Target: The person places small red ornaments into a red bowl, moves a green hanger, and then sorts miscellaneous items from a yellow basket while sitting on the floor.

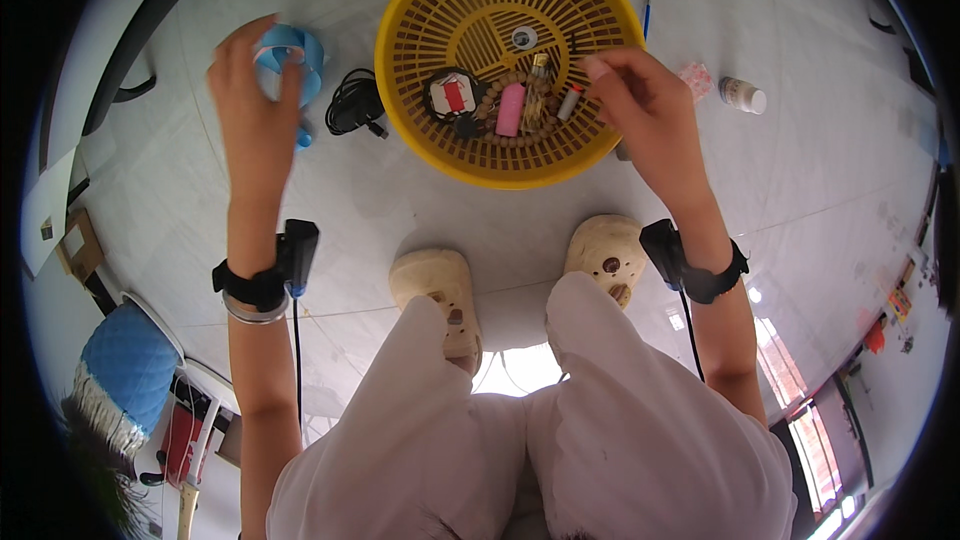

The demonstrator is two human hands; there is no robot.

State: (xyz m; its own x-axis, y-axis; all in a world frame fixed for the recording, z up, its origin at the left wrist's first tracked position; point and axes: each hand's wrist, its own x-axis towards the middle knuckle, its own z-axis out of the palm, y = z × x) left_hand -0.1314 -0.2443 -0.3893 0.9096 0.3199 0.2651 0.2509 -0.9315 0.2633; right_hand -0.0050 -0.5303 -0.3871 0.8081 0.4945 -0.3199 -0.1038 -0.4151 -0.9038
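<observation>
My left hand [251,101], slightly blurred, is over a coil of blue ribbon [311,75] on the floor. Its thumb and fingers are spread, and parts of the coil show between them. Over the right rim of a round yellow plastic basket [510,178] is my right hand [649,109], fingers bent; whether anything small is pinched there is unclear. Inside the basket lie a wooden bead bracelet [487,99], a pink object [511,109], a clear container of cotton swabs [534,105], a grey cylinder with a red end [570,102], a white case with a red patch [452,94] and a small round item [524,37].
A black charger with coiled cable [355,106] is left of the basket. To the right are a blue thin brush [647,11], a pink-patterned packet [696,80] and a white bottle [742,95] on its side. My beige clogs [431,277] stand below the basket.
</observation>
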